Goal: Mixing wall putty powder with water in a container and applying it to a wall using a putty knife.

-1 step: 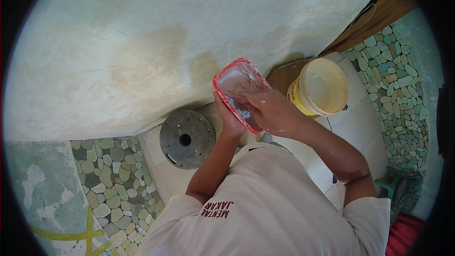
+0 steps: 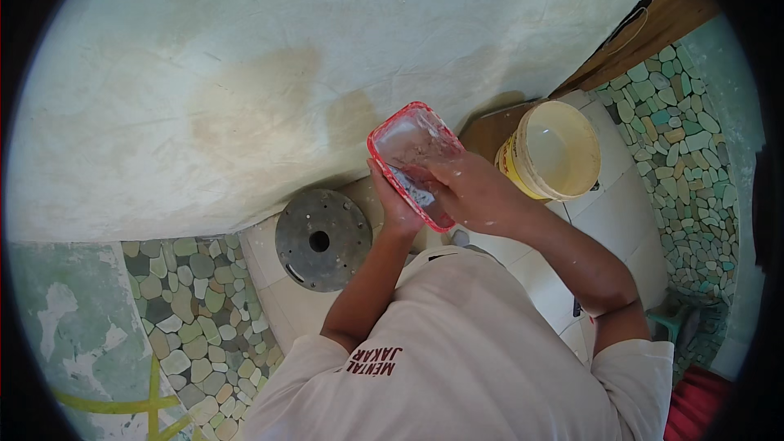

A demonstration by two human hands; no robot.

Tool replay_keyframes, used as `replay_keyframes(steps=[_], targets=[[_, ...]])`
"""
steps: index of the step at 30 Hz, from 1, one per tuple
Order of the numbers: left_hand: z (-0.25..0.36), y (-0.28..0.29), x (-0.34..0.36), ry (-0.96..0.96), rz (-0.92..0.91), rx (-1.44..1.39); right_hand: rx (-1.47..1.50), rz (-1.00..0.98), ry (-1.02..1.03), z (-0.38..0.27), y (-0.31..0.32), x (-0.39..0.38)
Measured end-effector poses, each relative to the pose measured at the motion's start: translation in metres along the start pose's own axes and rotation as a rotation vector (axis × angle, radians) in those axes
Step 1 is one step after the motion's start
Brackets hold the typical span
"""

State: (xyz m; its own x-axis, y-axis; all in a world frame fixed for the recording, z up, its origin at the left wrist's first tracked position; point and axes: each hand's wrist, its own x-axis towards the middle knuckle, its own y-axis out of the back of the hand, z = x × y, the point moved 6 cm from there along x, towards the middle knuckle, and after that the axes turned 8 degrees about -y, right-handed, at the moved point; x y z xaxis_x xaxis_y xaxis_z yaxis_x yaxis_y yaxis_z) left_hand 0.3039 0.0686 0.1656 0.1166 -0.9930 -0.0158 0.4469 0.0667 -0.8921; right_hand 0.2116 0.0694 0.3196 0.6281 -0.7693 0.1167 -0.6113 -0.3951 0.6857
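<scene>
My left hand (image 2: 390, 198) grips a clear plastic tray with a red rim (image 2: 406, 140) from underneath and holds it tilted in front of the plastered wall. My right hand (image 2: 478, 192) reaches over the tray's lower edge, its fingers curled on a small flat tool (image 2: 412, 189) smeared with grey-white paste inside the tray. Both hands are speckled with white. Most of the tool is hidden by my fingers.
A yellow bucket (image 2: 555, 151) with pale liquid stands on white tiles (image 2: 629, 229) to the right. A round grey metal disc with a centre hole (image 2: 321, 238) lies at the wall's foot. The white wall (image 2: 245, 49) has a brownish damp patch. Pebble flooring (image 2: 188, 327) lies on both sides.
</scene>
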Motion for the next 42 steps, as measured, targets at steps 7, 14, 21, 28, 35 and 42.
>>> replay_keyframes(steps=[7, 14, 21, 28, 35, 42], targets=[[0.007, -0.007, -0.006, -0.018, -0.076, -0.098, -0.207, -0.08, -0.339, 0.004, -0.006, 0.008], [0.017, 0.014, -0.002, -0.076, -0.081, 0.077, 0.001, -0.089, 0.015, -0.02, -0.017, 0.009], [0.01, 0.009, -0.007, -0.003, -0.069, -0.148, -0.213, -0.154, -0.234, -0.011, -0.006, 0.016], [0.015, 0.007, -0.008, 0.077, 0.038, -0.035, -0.227, -0.117, -0.179, -0.015, -0.015, 0.024], [0.028, -0.004, 0.001, 0.001, -0.319, -0.259, 0.081, -0.124, -0.136, -0.006, -0.003, 0.024], [0.038, 0.002, 0.009, -0.071, -0.039, -0.057, -0.144, 0.13, -0.222, -0.02, 0.002, 0.019]])
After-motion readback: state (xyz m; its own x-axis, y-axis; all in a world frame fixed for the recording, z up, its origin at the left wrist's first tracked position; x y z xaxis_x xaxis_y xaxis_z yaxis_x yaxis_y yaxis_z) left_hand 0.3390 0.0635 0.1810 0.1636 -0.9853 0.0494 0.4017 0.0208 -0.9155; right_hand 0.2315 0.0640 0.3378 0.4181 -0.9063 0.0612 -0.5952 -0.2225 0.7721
